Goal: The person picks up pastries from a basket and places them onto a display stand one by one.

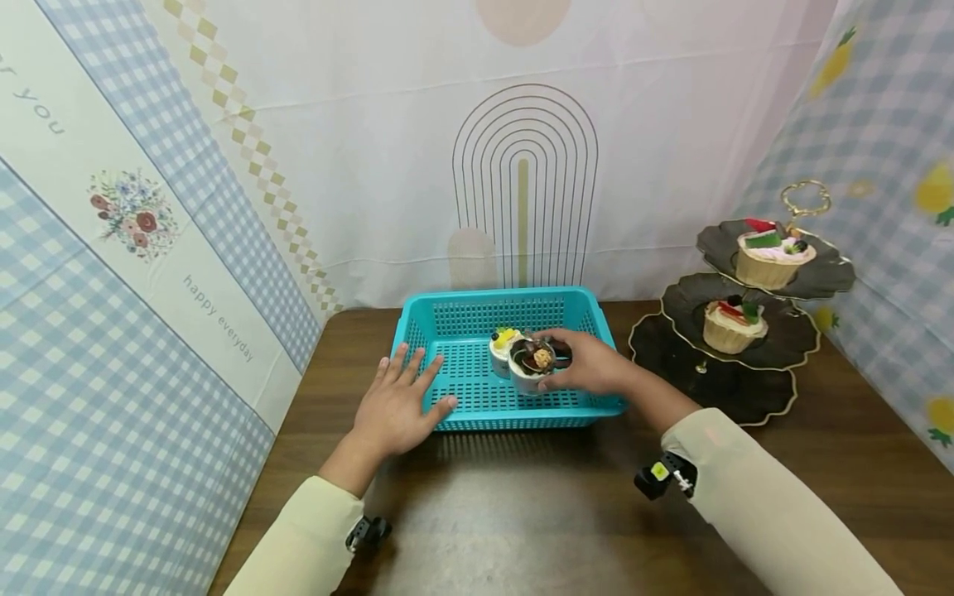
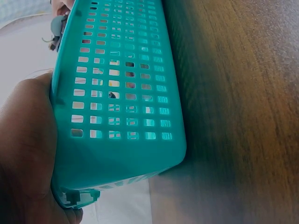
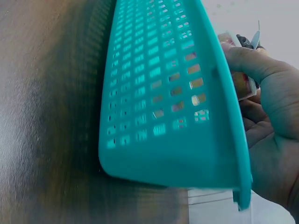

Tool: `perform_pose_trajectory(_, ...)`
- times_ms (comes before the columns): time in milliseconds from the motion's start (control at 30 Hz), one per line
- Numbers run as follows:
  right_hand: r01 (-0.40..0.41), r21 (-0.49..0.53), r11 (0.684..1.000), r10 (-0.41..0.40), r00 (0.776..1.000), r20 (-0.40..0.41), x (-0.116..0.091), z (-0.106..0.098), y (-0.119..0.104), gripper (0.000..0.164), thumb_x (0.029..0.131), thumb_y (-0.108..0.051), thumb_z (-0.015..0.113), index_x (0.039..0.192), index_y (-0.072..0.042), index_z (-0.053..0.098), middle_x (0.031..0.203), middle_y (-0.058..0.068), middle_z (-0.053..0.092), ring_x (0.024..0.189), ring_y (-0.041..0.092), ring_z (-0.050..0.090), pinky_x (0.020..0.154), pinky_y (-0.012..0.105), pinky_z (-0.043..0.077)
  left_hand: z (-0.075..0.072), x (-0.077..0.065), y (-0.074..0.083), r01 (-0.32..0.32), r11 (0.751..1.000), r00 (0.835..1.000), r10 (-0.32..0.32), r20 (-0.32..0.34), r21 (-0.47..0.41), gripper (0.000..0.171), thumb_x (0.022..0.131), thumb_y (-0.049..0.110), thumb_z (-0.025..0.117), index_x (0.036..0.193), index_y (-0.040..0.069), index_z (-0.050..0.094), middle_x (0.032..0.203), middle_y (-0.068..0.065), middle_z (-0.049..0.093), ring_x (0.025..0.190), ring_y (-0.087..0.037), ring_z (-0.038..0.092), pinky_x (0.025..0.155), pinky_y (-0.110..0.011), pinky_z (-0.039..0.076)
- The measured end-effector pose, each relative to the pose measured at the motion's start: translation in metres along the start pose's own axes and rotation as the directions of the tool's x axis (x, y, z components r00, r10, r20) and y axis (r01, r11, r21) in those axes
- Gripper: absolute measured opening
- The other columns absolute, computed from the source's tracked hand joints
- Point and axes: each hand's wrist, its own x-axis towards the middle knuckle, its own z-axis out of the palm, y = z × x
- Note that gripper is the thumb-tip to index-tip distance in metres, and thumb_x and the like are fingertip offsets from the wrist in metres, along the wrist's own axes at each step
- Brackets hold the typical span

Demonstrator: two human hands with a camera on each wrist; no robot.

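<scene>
A turquoise plastic basket [image 1: 507, 420] sits on the wooden table. Inside it stands a cupcake with yellow topping [image 1: 503, 341]. Beside that one, my right hand [image 1: 589, 362] grips a cupcake with dark topping and a round brown piece [image 1: 527, 377], fingers and thumb around its sides. In the right wrist view this held cupcake [image 3: 242, 84] shows above the basket rim. My left hand [image 1: 402, 410] lies over the basket's left front corner with its fingers spread; in the left wrist view the hand [image 2: 28, 140] is against the rim of the basket [image 2: 117, 158].
At the right stands a three-tier black stand [image 1: 711, 393] with gold edges and a ring handle. A fruit-topped cupcake [image 1: 771, 263] is on its top tier, another cupcake [image 1: 732, 329] on the middle one. Patterned cloths [image 1: 387, 165] hang behind and at both sides.
</scene>
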Motion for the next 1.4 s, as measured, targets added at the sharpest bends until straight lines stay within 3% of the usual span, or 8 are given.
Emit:
perform_pose_trajectory(233, -0.044, -0.032, 0.999, 0.042, 0.997, -0.070, -0.017, -0.014, 0.007, 0.085, 0.081, -0.033, 0.090, 0.153, -0.011, 0.049, 0.141, 0.016, 0.059, 0.129, 0.033, 0.057, 0.099, 0.050, 0.051, 0.000, 0.001, 0.000, 0.002, 1.000, 1.000, -0.001, 0.006, -0.020, 0.080, 0.102, 0.073, 0.023, 0.165, 0.024, 0.023, 0.168, -0.012, 0.019, 0.156, -0.034, -0.002, 0.124, -0.055, 0.002)
perform_pose_trajectory(633, -0.078, -0.048, 0.996, 0.068, 0.982, -0.174, -0.044, -0.034, 0.012, 0.084, 0.085, -0.036, 0.086, 0.151, -0.002, 0.048, 0.132, 0.022, 0.064, 0.120, 0.036, 0.063, 0.089, 0.049, 0.056, -0.002, 0.002, -0.003, -0.006, 1.000, 1.000, 0.006, -0.001, -0.015, 0.080, 0.102, 0.072, 0.024, 0.165, 0.022, 0.025, 0.168, -0.013, 0.020, 0.156, -0.035, -0.001, 0.124, -0.055, 0.002)
perform_pose_trajectory(1200, -0.136, -0.144, 0.980, 0.102, 0.970, -0.221, -0.084, -0.058, 0.016, 0.091, 0.086, -0.047, 0.083, 0.152, 0.003, 0.044, 0.125, 0.023, 0.067, 0.110, 0.035, 0.068, 0.086, 0.049, 0.057, -0.002, 0.000, -0.003, -0.008, 1.000, 1.000, 0.008, -0.010, -0.027, 0.082, 0.102, 0.074, 0.022, 0.164, 0.021, 0.027, 0.168, -0.013, 0.021, 0.156, -0.034, 0.000, 0.124, -0.055, 0.003)
perform_pose_trajectory(1400, -0.156, -0.153, 0.976, 0.118, 0.966, -0.230, -0.097, -0.062, 0.020, 0.093, 0.085, -0.048, 0.083, 0.152, 0.003, 0.044, 0.125, 0.023, 0.067, 0.108, 0.032, 0.068, 0.082, 0.039, 0.057, -0.001, -0.001, -0.004, -0.004, 0.999, 1.000, 0.004, -0.004, -0.031, 0.081, 0.102, 0.074, 0.022, 0.165, 0.022, 0.026, 0.168, -0.013, 0.021, 0.156, -0.034, -0.001, 0.124, -0.055, 0.003)
